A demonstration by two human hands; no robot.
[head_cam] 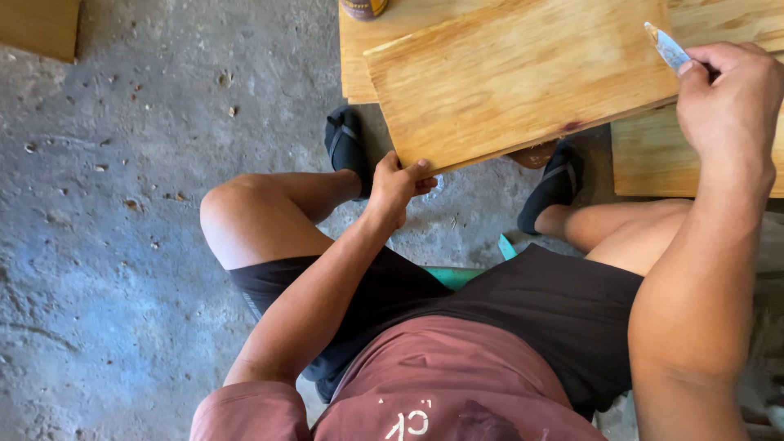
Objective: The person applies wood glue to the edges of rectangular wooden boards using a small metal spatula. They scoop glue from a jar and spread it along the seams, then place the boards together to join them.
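Observation:
A light plywood board (514, 77) lies tilted in front of me, resting on other boards. My left hand (398, 181) grips its near left corner, thumb on top. My right hand (729, 98) is closed around a small putty knife (667, 47), whose pale blade points up and left over the board's right end. I sit with knees apart, in dark shorts and black sandals.
More plywood sheets (653, 159) lie under and to the right of the board. A tin can (364, 7) stands at the top edge. Another wooden piece (37, 28) sits top left. A green seat edge (453, 276) shows between my legs. Rough grey concrete floor (106, 245) spreads left.

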